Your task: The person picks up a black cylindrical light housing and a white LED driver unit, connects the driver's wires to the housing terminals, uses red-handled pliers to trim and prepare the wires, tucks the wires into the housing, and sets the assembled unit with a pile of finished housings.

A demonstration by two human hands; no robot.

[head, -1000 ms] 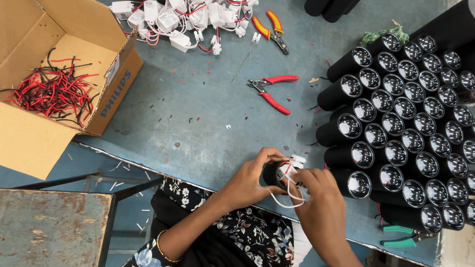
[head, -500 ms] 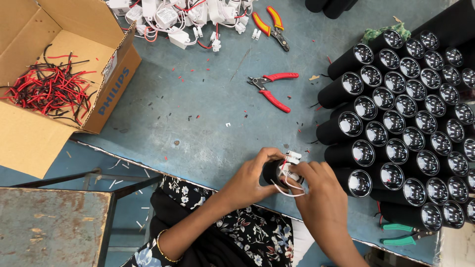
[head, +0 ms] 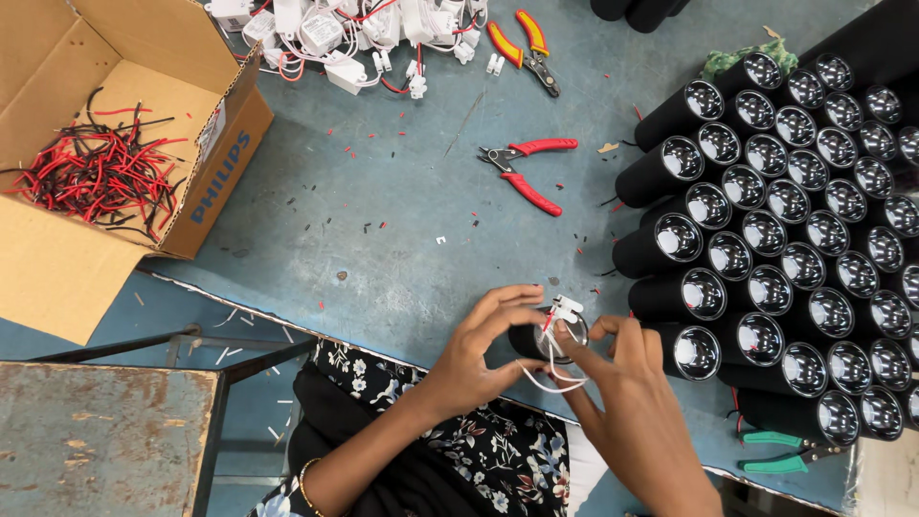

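Hands at the table's [head: 383, 249] near edge: left hand [head: 479, 359] steadies a black lamp [head: 532, 337] with curled fingers, right hand [head: 627, 383] pinches its white wires [head: 550, 369].

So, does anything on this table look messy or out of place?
Yes. Small red and black wire scraps are scattered over the blue table, outside the cardboard box that holds the other cut wires. The black lamps stand neatly.

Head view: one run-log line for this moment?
left hand: grips black lamp | right hand: fingers on white wires | red pliers: lying apart on table
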